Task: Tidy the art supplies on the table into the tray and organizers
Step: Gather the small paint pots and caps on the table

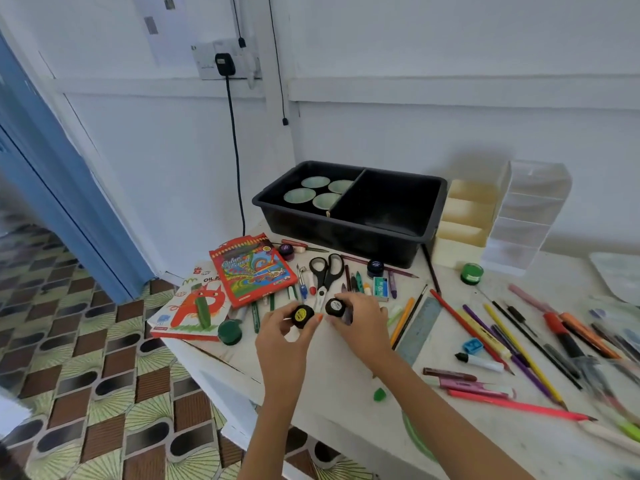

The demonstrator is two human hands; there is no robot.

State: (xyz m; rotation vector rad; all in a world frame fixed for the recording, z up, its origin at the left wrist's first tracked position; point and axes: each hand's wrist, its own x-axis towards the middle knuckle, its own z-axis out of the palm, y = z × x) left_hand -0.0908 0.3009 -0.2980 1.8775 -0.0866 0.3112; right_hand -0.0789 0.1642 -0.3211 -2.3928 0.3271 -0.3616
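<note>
My left hand (pixel 282 336) grips a small black paint jar with a yellow label (pixel 302 315). My right hand (pixel 360 323) grips a second black paint jar with a white label (pixel 334 307). Both jars are held just above the white table (pixel 339 362), close together. The black two-part tray (pixel 349 211) stands at the back, with several pale green cups (pixel 299 195) in its left half; its right half looks bare. A cream stepped organizer (pixel 464 220) and a clear drawer organizer (pixel 526 213) stand to the tray's right.
Scissors (pixel 325 271), a colour pencil box (pixel 252 268) and an oil pastel box (pixel 190 306) lie left of centre. Green jars (pixel 471 273) (pixel 230 331), a ruler (pixel 419 329) and several pencils and markers (pixel 519 351) spread to the right. The table edge drops to patterned floor on the left.
</note>
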